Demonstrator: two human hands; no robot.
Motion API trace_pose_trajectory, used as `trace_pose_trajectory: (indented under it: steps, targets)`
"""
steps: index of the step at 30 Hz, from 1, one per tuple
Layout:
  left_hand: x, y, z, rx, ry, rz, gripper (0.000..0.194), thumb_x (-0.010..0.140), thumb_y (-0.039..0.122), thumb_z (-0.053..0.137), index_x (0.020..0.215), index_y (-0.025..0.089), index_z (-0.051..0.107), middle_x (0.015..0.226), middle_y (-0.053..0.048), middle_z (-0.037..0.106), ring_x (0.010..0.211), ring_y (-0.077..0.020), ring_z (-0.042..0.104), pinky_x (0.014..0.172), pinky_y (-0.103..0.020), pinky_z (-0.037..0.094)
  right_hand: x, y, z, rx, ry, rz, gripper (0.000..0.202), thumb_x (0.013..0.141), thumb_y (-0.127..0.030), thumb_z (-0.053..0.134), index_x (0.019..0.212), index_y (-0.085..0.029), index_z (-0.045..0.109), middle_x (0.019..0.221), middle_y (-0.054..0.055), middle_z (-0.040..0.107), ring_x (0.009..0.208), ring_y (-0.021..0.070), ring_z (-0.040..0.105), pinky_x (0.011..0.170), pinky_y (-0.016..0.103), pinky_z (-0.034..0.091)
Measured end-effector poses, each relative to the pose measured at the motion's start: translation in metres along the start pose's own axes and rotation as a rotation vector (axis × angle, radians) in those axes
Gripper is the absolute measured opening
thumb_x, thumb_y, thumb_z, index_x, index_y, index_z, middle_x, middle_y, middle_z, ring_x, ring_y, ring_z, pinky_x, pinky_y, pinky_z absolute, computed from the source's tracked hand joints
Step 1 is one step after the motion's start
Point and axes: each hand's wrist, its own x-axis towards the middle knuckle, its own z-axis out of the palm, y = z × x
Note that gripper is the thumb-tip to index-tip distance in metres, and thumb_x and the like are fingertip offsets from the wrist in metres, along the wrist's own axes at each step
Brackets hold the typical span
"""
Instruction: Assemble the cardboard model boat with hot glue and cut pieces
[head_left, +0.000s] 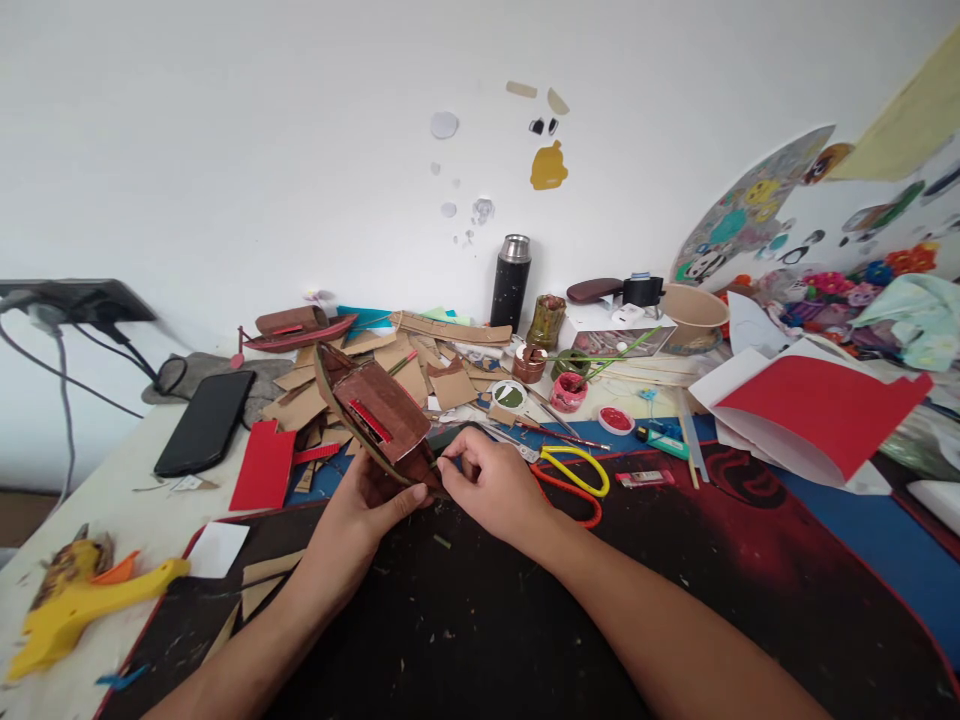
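Observation:
A brown model boat (382, 400) with a cabin and a red window strip is tilted above the dark mat. My left hand (373, 505) grips its hull from below, thumb along the near end. My right hand (480, 480) is closed in a pinch at that same end of the boat. Whatever sits between those fingertips is too small to make out. Behind the right hand lie scissors (574, 472) with yellow and orange handles. A small green scrap (442, 541) rests on the mat below the hands.
Cardboard scraps (450, 385) pile up behind the boat, near a second model boat (300, 328). Open paint jars (570, 392) stand right of them, before a black flask (511, 282). At left are a phone (205, 424) and a yellow glue gun (90, 605); red paper (825, 405) lies right.

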Motion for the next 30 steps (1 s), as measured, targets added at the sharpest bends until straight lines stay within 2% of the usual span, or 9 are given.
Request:
trace_pose_trajectory:
  steps: [22,30]
  targets:
    - [0.0007,0.0024,0.0019,-0.001,0.011,-0.003,0.063,0.068,0.033,0.100,0.122,0.022,0.068,0.115,-0.009,0.082,0.103,-0.0287,0.078,0.085,-0.036,0.065,0.0000,-0.0007,0.0003,-0.014,0.001,0.010,0.007,0.094,-0.024,0.067,0.089,-0.023,0.062,0.055,-0.009,0.048,0.050,0.0122,0.046,0.056,0.026,0.031]
    - [0.0001,0.0000,-0.0021,0.042,-0.009,-0.004,0.064,0.074,0.034,0.097,0.128,0.023,0.064,0.120,-0.009,0.081,0.109,-0.0294,0.077,0.089,-0.038,0.065,0.0000,-0.0007,-0.0001,-0.013,0.009,0.005,0.008,0.094,-0.025,0.066,0.087,-0.023,0.061,0.054,-0.010,0.046,0.048,0.0117,0.043,0.055,0.026,0.030]
